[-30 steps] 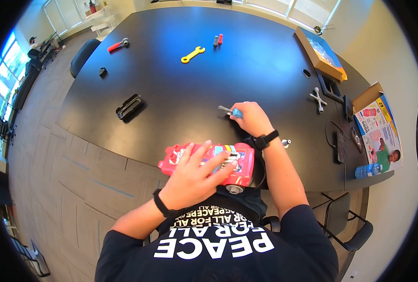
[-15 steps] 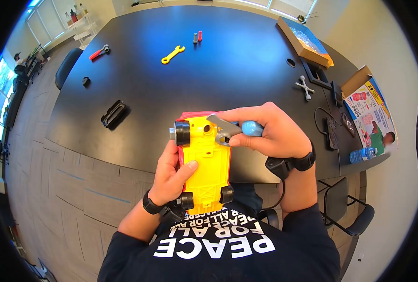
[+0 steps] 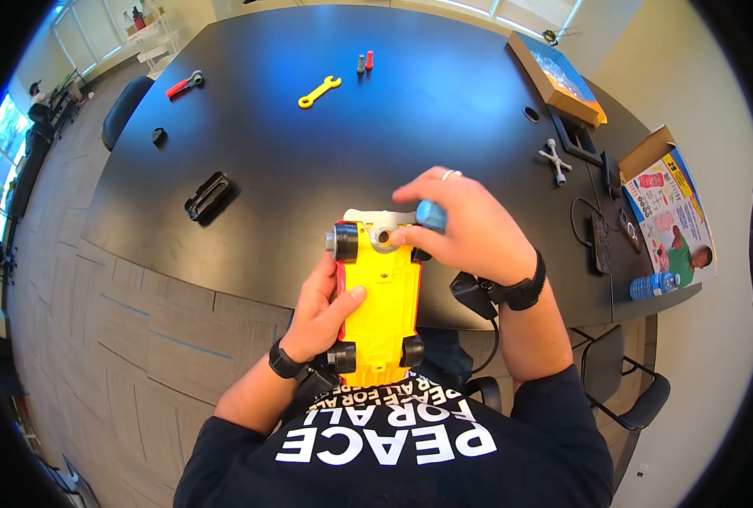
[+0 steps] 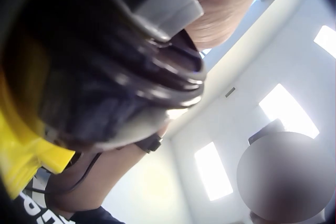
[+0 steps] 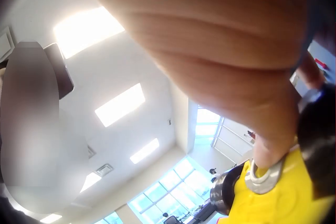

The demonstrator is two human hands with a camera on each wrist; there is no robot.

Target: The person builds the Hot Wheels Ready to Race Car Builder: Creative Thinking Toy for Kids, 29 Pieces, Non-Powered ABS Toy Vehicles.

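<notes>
A toy car (image 3: pixel 381 296) is turned underside up, showing a yellow chassis, black wheels and a strip of red body. My left hand (image 3: pixel 315 311) grips its left side, thumb across the chassis. At the far end of the car lies a silver-grey piece with a ring (image 3: pixel 384 238). My right hand (image 3: pixel 470 222) is over that end, its thumb touching the ring, as the right wrist view also shows. A blue-handled tool (image 3: pixel 431 215) sits between its thumb and fingers. In the left wrist view a black wheel (image 4: pixel 121 82) fills the near side.
On the black table lie a yellow wrench (image 3: pixel 319 91), a red-handled ratchet (image 3: pixel 184 84), a black tray-like part (image 3: pixel 208 197), two small bolts (image 3: pixel 365 62) and a grey cross wrench (image 3: pixel 555 161). At the right are an open box (image 3: pixel 556 78), a printed box (image 3: pixel 673 203) and a water bottle (image 3: pixel 654 285).
The car has been turned from red side up to underside up, and my left hand has shifted to its side. My right hand has brought the grey ring piece onto the chassis.
</notes>
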